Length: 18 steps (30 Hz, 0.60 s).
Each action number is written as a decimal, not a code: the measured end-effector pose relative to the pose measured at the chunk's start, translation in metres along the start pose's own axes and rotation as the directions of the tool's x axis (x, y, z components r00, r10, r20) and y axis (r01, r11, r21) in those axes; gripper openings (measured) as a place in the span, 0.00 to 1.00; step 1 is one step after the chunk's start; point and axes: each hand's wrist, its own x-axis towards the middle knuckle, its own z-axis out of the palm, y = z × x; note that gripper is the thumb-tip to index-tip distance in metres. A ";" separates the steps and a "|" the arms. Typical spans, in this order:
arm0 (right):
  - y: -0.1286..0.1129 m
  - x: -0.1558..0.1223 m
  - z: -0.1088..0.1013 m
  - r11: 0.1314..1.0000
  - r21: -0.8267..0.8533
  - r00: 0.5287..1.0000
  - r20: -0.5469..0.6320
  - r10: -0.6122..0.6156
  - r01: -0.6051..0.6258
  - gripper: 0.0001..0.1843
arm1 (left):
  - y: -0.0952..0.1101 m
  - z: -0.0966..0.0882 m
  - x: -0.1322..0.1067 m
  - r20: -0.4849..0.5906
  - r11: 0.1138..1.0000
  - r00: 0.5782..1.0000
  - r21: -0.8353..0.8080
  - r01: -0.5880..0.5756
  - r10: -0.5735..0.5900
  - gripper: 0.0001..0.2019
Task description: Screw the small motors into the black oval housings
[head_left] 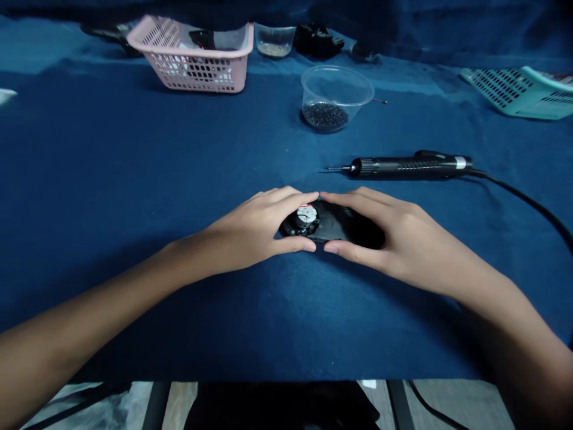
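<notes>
A black plastic housing (340, 222) lies on the blue cloth in front of me, long side running left to right. Set into its left end is a small round motor (307, 214) with a white top and a bit of red wire. My left hand (268, 224) grips that left end, thumb along the near edge and fingers along the far edge. Around the right end, my right hand (380, 224) has the same kind of hold. The fingertips of both hands nearly meet at the middle. Parts of the housing are hidden under the fingers.
Beyond the hands lies a black electric screwdriver (403, 166), bit pointing left, its cord trailing right. A clear tub (335, 89) holds small dark screws. Farther back stand a pink basket (201, 68), another clear tub (274, 42) and a green basket (523, 92).
</notes>
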 end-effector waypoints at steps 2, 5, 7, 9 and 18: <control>0.001 -0.001 0.000 1.000 -0.004 1.000 0.008 0.010 -0.010 0.36 | 0.000 0.000 -0.001 0.005 1.000 1.000 0.007 0.006 -0.006 0.32; 0.003 -0.003 0.001 1.000 -0.019 1.000 -0.001 0.021 -0.021 0.38 | 0.000 0.002 -0.001 -0.007 0.999 1.000 0.038 0.007 -0.006 0.33; 0.004 -0.004 0.002 0.999 -0.033 1.000 -0.022 0.011 -0.011 0.39 | -0.001 0.003 -0.002 -0.012 0.998 1.000 0.055 0.000 0.001 0.34; 0.005 -0.004 0.003 0.999 -0.044 0.999 -0.037 -0.008 0.007 0.39 | -0.002 0.003 -0.002 -0.008 0.998 1.000 0.061 0.004 -0.003 0.35; 0.007 -0.003 0.002 0.999 -0.006 0.999 -0.028 -0.039 0.039 0.34 | -0.005 0.000 0.001 0.029 0.998 0.999 0.060 0.019 -0.020 0.31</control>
